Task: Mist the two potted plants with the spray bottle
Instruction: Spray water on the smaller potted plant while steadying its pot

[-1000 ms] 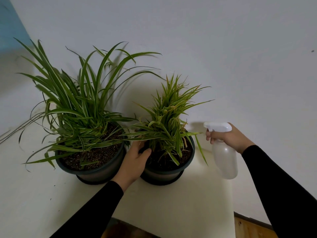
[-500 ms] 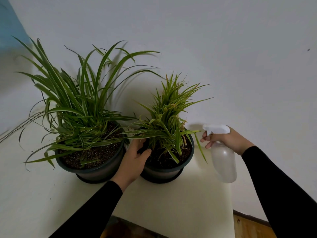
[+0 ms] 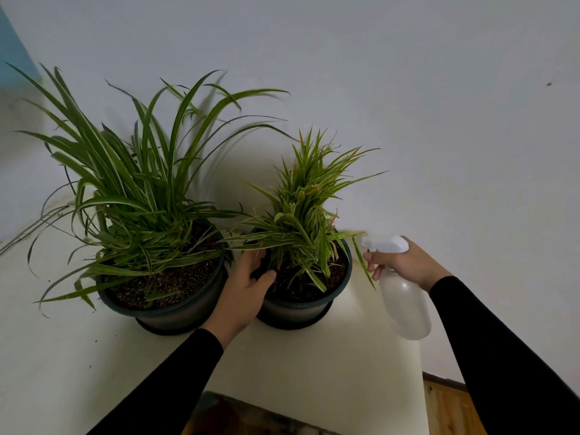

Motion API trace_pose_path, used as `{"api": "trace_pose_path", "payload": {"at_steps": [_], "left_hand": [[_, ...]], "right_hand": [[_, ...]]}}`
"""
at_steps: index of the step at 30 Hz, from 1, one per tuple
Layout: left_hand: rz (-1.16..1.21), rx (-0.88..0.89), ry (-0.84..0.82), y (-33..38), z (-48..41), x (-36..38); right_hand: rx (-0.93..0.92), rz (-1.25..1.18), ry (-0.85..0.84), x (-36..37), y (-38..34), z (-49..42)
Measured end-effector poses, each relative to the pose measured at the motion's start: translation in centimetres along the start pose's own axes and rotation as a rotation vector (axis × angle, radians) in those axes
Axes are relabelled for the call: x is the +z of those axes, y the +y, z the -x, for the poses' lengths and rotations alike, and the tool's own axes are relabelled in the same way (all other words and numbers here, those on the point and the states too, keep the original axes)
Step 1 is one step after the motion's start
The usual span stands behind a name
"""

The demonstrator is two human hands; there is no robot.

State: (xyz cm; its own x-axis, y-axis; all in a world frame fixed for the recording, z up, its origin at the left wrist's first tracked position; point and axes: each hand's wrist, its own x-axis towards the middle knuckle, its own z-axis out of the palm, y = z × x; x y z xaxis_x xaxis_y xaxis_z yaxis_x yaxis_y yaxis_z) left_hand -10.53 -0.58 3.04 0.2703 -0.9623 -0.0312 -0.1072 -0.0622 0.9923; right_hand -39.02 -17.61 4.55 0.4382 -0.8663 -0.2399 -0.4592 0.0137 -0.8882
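Two potted plants stand side by side on a white table (image 3: 314, 365). The large plant (image 3: 135, 196) with long green leaves fills a dark pot (image 3: 175, 312) on the left. The small plant (image 3: 307, 208) with yellowish striped leaves grows in a dark pot (image 3: 301, 309) on the right. My left hand (image 3: 244, 293) grips the left rim of the small pot, thumb over the soil. My right hand (image 3: 405, 262) holds a white translucent spray bottle (image 3: 405, 302) just right of the small plant, nozzle pointing left at its leaves, fingers on the trigger.
A plain white wall (image 3: 408, 105) rises directly behind the pots. The table's right edge lies below the bottle, with wooden floor (image 3: 445, 409) beyond it. A dark object (image 3: 251, 416) shows under the table's front edge. A blue surface (image 3: 12, 51) is at the far left.
The spray bottle and my right hand have moved left, closer to the small plant, and the bottle has tilted. My left hand stays on the small pot's rim.
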Motion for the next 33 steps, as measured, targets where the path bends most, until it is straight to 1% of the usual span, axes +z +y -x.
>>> {"api": "trace_pose_path", "payload": {"at_steps": [5, 10, 15, 21, 33], "left_hand": [[0.011, 0.000, -0.007, 0.1, 0.2, -0.3], [-0.003, -0.008, -0.026, -0.1, 0.3, -0.8], [-0.034, -0.032, -0.042, -0.6, 0.1, -1.4], [-0.044, -0.049, -0.057, -0.8, 0.1, -2.3], [-0.077, -0.080, -0.086, -1.3, -0.1, -3.3]], "right_hand": [[0.009, -0.008, 0.030, 0.4, 0.1, 0.9], [0.002, -0.058, 0.023, 1.1, 0.0, 1.8], [0.016, -0.037, 0.063, 2.0, 0.2, 2.4], [0.056, -0.069, 0.098, 3.7, 0.1, 3.1], [0.118, -0.055, 0.188, 6.0, 0.3, 4.5]]}}
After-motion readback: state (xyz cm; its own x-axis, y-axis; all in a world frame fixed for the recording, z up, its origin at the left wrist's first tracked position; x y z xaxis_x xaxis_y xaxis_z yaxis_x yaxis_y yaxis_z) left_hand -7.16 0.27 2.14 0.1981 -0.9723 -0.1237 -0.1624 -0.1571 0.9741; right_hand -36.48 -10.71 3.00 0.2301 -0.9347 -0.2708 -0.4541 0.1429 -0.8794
